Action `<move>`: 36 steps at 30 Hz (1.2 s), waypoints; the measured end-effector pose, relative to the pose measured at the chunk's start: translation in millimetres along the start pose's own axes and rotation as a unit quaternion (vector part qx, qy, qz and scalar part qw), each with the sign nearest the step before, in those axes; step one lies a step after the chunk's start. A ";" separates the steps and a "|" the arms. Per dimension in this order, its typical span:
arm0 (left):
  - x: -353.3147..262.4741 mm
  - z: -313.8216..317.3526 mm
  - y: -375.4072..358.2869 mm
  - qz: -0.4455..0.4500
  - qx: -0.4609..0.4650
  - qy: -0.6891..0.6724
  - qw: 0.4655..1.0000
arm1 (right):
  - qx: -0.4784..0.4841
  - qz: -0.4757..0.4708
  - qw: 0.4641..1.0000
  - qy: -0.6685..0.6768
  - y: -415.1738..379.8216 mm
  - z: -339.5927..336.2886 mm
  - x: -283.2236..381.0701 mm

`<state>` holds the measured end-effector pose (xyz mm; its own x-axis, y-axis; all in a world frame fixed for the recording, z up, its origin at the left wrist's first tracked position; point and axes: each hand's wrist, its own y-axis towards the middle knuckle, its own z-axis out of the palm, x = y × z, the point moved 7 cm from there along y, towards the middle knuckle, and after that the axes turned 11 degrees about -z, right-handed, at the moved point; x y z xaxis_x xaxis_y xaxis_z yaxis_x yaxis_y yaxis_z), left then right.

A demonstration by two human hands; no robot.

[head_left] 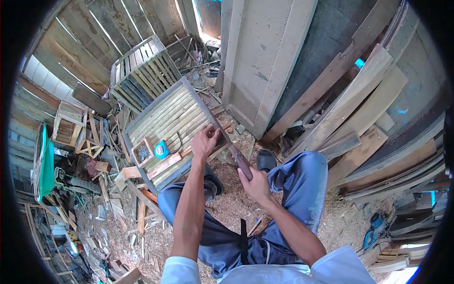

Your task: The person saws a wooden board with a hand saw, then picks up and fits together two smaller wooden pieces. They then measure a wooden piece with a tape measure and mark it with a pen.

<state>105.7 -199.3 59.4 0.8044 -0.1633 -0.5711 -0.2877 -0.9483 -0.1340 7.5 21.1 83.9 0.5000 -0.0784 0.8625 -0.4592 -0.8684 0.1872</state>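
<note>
because the right hand (255,183) is wrapped round the near end of a dark wooden bar (238,155) and the left hand (205,141) is close beside its farther stretch, a slip there seems the likeliest trouble. if the bar swung or jerked, it could rap or pinch the left fingers against the edge of the slatted panel (165,113). those fingers are curled in narrowly, thumb near the fingertips; i can't make out whether they pinch something small. nor does the view show whether the bar is joined to the panel or merely lies along its side, so how far it would move under a pull is hard to judge.

the panel is in front of the person, slats upward, its near edge by the left knee. what it rests on is mostly hidden; if the support is loose scrap, a hard push at one side might rock it. in that case the things on it could slide: a small wooden box (150,146) of what look like nails, a blue tape measure (161,149) just beside it, and a strip of wood (163,165) near the close edge. spilled nails would probably be hard to find on the floor (231,203), which is strewn with shavings. a black sandal (266,161) is near the right hand, so a dropped bar might land on it.
</note>
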 end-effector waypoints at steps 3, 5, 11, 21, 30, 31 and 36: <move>0.3 1.8 -1.0 0.001 0.002 -0.008 1.000 | 0.005 -0.001 1.000 -0.015 18.5 11.6 -1.9; -4.0 -3.0 -2.4 -0.010 0.009 -0.005 1.000 | 0.007 -0.002 1.000 -0.019 20.7 11.7 -1.8; -2.8 0.1 0.3 0.012 -0.010 0.008 1.000 | 0.006 0.020 1.000 0.005 -13.1 -12.3 12.7; -2.9 1.5 2.1 0.032 -0.020 0.002 0.999 | 0.034 0.022 0.999 -0.008 -19.2 -14.5 3.4; 3.3 4.5 1.7 0.038 -0.034 -0.019 0.999 | 0.066 0.043 0.997 -0.017 24.0 5.1 4.5; 2.4 4.4 1.6 0.034 -0.030 -0.015 0.999 | 0.042 0.024 0.999 -0.002 6.4 -1.0 6.0; -1.9 3.3 -3.1 0.042 -0.055 0.007 0.998 | 0.070 0.104 0.992 0.020 -33.7 -12.2 -4.9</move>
<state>103.3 -195.2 58.2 0.7876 -0.2460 -0.5650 -0.2963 -0.9551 0.0029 11.5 56.7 79.1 0.3733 -0.2465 0.8944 -0.4423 -0.8947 -0.0620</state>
